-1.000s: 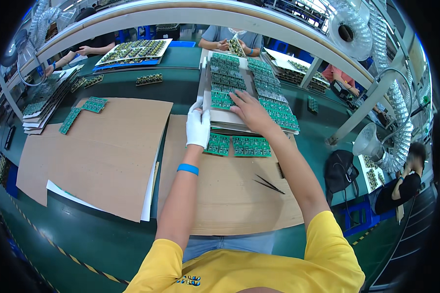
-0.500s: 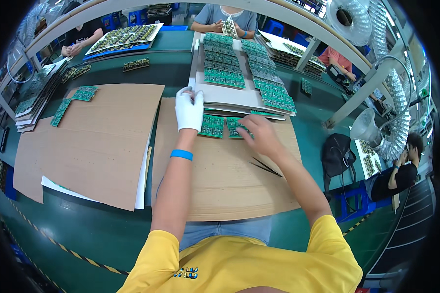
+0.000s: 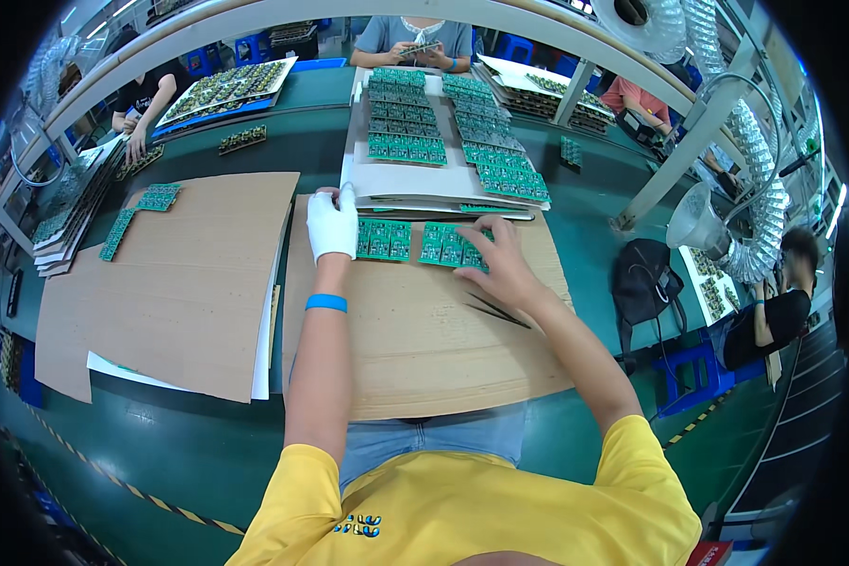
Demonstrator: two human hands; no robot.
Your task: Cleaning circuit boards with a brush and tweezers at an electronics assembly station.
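Observation:
Two green circuit boards lie side by side on the brown cardboard sheet (image 3: 424,368) before me, a narrow gap between them. My right hand (image 3: 505,264), bare, grips the right circuit board (image 3: 441,243) at its right end, thumb at the near edge and fingers at the far edge. Beside the left circuit board (image 3: 383,240) is my left hand (image 3: 332,226) in a white glove. Its fingers are bent and drawn together; whatever they hold is hidden. Black tweezers (image 3: 498,309) lie on the cardboard, just nearer than my right hand.
Beyond the cardboard, a stack of white sheets (image 3: 457,170) carries rows of green boards. To the left, another cardboard sheet (image 3: 174,283) bears two boards. A metal frame (image 3: 656,170) and a fume duct (image 3: 693,226) stand at right. Co-workers sit around the bench.
My right hand has shifted the right board slightly rightward, widening the gap. My left hand has drawn a little left and nearer. The whole view has shifted slightly.

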